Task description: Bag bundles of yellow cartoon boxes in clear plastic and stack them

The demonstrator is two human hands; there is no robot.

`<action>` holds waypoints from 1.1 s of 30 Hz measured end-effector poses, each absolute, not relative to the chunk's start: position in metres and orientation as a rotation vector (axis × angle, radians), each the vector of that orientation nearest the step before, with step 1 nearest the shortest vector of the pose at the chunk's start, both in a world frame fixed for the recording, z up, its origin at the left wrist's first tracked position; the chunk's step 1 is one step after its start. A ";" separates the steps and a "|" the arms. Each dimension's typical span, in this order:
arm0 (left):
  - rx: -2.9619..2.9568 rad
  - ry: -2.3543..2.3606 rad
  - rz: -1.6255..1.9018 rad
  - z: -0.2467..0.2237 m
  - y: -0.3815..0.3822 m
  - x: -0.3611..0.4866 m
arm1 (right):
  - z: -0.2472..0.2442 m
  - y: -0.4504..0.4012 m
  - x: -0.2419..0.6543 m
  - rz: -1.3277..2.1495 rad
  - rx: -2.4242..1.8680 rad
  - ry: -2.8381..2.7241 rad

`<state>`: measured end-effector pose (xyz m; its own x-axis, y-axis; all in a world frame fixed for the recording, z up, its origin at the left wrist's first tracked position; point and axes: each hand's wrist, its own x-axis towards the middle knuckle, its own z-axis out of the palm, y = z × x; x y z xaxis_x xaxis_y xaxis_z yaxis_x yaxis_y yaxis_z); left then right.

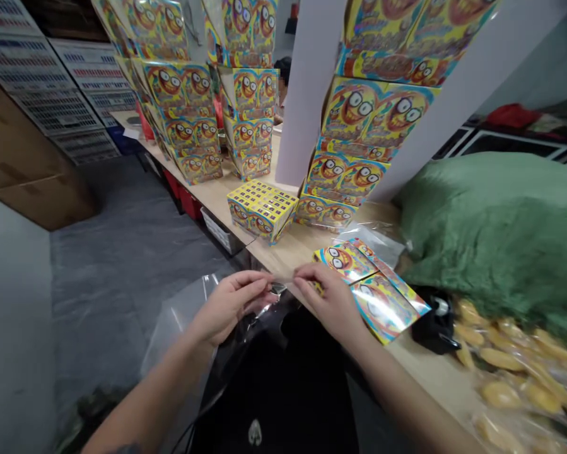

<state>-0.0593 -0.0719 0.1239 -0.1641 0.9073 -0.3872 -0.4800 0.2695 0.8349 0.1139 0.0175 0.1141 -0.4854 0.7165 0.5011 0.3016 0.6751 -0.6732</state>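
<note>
Lower left: clear plastic bag (pixel 183 315), glossy. Center right: printed boxes (pixel 387 306), shiny. Right: green cloth-like bundle (pixel 501 221), matt, wrinkled.

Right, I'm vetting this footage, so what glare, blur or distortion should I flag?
Head view: white glare on the flat printed carton and clear plastic bag; stacked boxes lean outward, likely wide-angle distortion; wrapped yellow pieces look soft at lower right.

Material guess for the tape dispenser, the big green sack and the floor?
Tape dispenser: probably hard plastic, black, slightly glossy highlights. Green sack: likely thin woven or film plastic, soft, wrinkled and bulging. Floor: grey, tile or vinyl; faint marbled veining, can't tell which.
</note>
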 end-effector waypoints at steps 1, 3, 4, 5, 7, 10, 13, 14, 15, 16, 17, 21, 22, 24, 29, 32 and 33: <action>0.458 1.185 1.343 0.120 -0.075 -0.060 | 0.113 0.011 0.113 0.491 -0.812 -2.005; 0.438 1.180 1.419 0.115 -0.079 -0.058 | 0.115 -0.006 0.107 0.248 -0.770 -1.933; 0.440 1.168 1.449 0.113 -0.081 -0.056 | 0.116 -0.014 0.103 0.207 -0.721 -1.952; 0.451 1.156 1.471 0.111 -0.082 -0.055 | 0.117 -0.022 0.099 0.213 -0.670 -2.000; 0.504 1.159 1.485 0.109 -0.085 -0.052 | 0.117 -0.032 0.090 0.268 -0.621 -2.094; 0.711 1.301 1.485 0.108 -0.089 -0.051 | 0.114 -0.035 0.082 0.317 -0.653 -2.077; 1.049 1.551 1.481 0.110 -0.093 -0.052 | 0.112 -0.032 0.081 0.357 -0.668 -2.045; 1.159 1.618 1.477 0.112 -0.094 -0.052 | 0.111 -0.031 0.082 0.343 -0.665 -2.055; 1.254 1.663 1.470 0.114 -0.094 -0.052 | 0.111 -0.031 0.083 0.303 -0.659 -2.077; 1.326 1.687 1.462 0.117 -0.095 -0.052 | 0.110 -0.031 0.084 0.239 -0.655 -2.104; 1.379 1.692 1.447 0.119 -0.095 -0.052 | 0.110 -0.031 0.084 0.159 -0.650 -2.129; 1.478 1.716 1.366 0.123 -0.093 -0.050 | 0.105 -0.030 0.082 -0.063 -0.682 -2.159; 1.487 1.732 1.344 0.122 -0.092 -0.049 | 0.105 -0.029 0.081 -0.042 -0.699 -2.150; 1.481 1.756 1.309 0.121 -0.092 -0.049 | 0.105 -0.025 0.078 0.097 -0.733 -2.120; 1.275 1.699 1.307 0.120 -0.096 -0.053 | 0.113 -0.017 0.077 0.584 -0.732 -2.069; 1.171 1.648 1.345 0.121 -0.099 -0.056 | 0.117 -0.018 0.078 0.641 -0.666 -2.091; 1.176 1.652 1.359 0.120 -0.099 -0.057 | 0.117 -0.019 0.078 0.599 -0.641 -2.111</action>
<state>-0.0567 -0.0993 0.1202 -0.3550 0.9341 0.0373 0.2162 0.0432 0.9754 0.0775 -0.0194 0.1172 -0.5256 0.6267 0.5753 0.2308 0.7559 -0.6126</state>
